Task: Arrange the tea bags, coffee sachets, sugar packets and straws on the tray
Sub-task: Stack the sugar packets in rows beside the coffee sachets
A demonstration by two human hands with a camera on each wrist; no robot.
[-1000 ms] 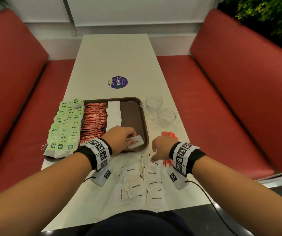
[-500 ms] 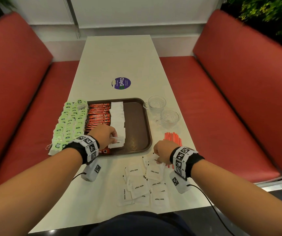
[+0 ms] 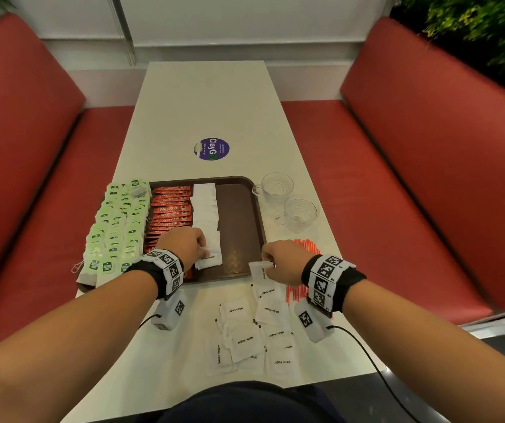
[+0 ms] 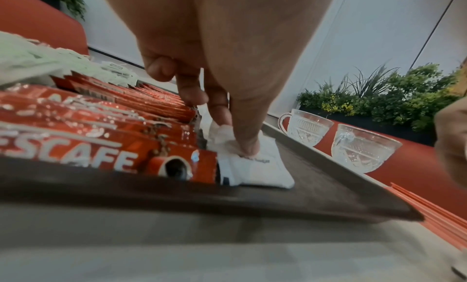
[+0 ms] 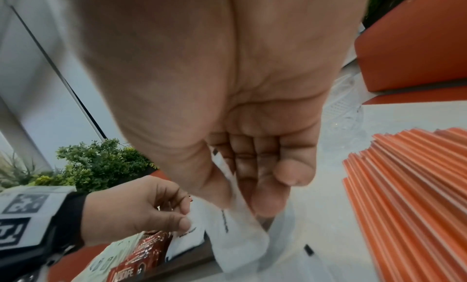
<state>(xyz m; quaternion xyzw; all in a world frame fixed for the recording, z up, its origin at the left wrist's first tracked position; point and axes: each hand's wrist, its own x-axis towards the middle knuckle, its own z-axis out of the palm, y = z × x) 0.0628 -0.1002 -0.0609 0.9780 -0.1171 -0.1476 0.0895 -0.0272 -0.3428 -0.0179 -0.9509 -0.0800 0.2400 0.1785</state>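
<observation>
A brown tray [image 3: 240, 239] holds rows of green tea bags [image 3: 117, 227], red coffee sachets [image 3: 170, 209] and a column of white sugar packets [image 3: 205, 206]. My left hand [image 3: 203, 250] pinches the nearest sugar packet [image 4: 255, 166] at the column's near end, beside the sachets [image 4: 101, 138]. Just off the tray's front right corner, my right hand [image 3: 266, 263] holds another sugar packet [image 5: 240, 228] between thumb and fingers, lifted off the table. Loose sugar packets [image 3: 251, 337] lie on the table in front of me. Orange straws [image 5: 409, 186] lie under and right of my right wrist.
Two glass cups [image 3: 277, 187] [image 3: 301, 212] stand right of the tray. The tray's right strip is bare brown. A round purple sticker [image 3: 211, 149] marks the white table further back. Red bench seats [image 3: 397, 184] flank the table.
My left hand carried its sugar packet from the tray's front edge leftward to the near end of the sugar column. My right hand lifted a packet from the loose pile toward the tray.
</observation>
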